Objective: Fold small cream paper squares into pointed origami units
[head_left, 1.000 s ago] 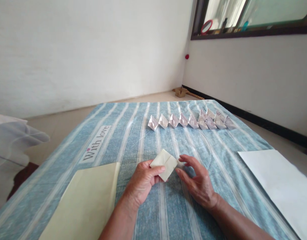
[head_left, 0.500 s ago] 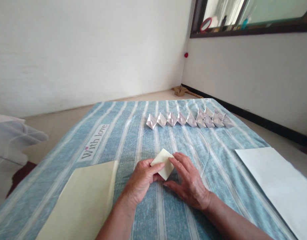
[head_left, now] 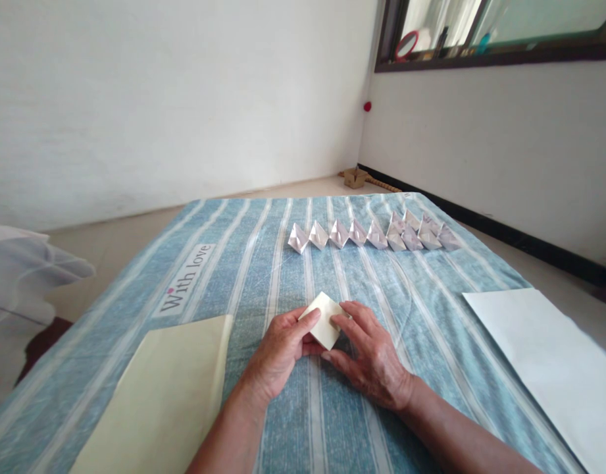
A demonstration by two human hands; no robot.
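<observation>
A small pale-yellow folded paper [head_left: 325, 329], turned like a diamond, is held just over the striped cloth in front of me. My left hand [head_left: 283, 345] pinches its left side, thumb on top and fingers beneath. On the right edge, my right hand [head_left: 369, 355] has its fingers on the paper's face and its thumb near the lower corner. Beyond the hands, several folded paper boats [head_left: 338, 234] stand in a row, with a second short row behind at the right end.
A blue striped cloth [head_left: 253, 276] covers the table. Pale-yellow sheets [head_left: 159, 388] lie at the left front and white sheets [head_left: 549, 362] at the right. A small cardboard box [head_left: 354, 178] sits on the floor by the far corner. White fabric [head_left: 26, 276] hangs at the left.
The right hand's thumb and fingers have closed in slightly on the folded paper, and the left thumb has shifted up a little. The rest stays in place.
</observation>
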